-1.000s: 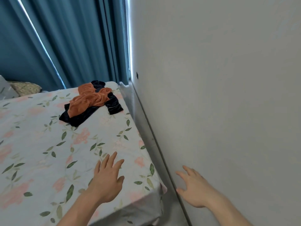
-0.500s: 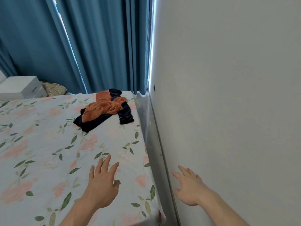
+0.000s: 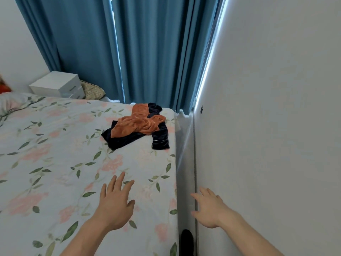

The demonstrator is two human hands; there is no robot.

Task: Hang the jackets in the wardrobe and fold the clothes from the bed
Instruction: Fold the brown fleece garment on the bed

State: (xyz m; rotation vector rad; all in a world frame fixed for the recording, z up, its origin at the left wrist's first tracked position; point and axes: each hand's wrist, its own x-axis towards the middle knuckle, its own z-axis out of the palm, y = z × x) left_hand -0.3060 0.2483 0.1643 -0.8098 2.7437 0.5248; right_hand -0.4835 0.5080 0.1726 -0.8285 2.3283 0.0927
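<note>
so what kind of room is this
Most likely a bedroom: a bed with a floral-print sheet, long teal curtains behind it, and a white bedside drawer unit. Crumpled orange and dark navy clothes lie on the bed.

Empty spread hands (image 3: 115, 204) above floral bed (image 3: 46, 163), crumpled clothes (image 3: 138, 126) beyond.

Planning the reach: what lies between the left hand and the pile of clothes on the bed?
Only bare floral bedsheet lies between the left hand and the orange garment atop the dark garment, as the head view shows.
</note>
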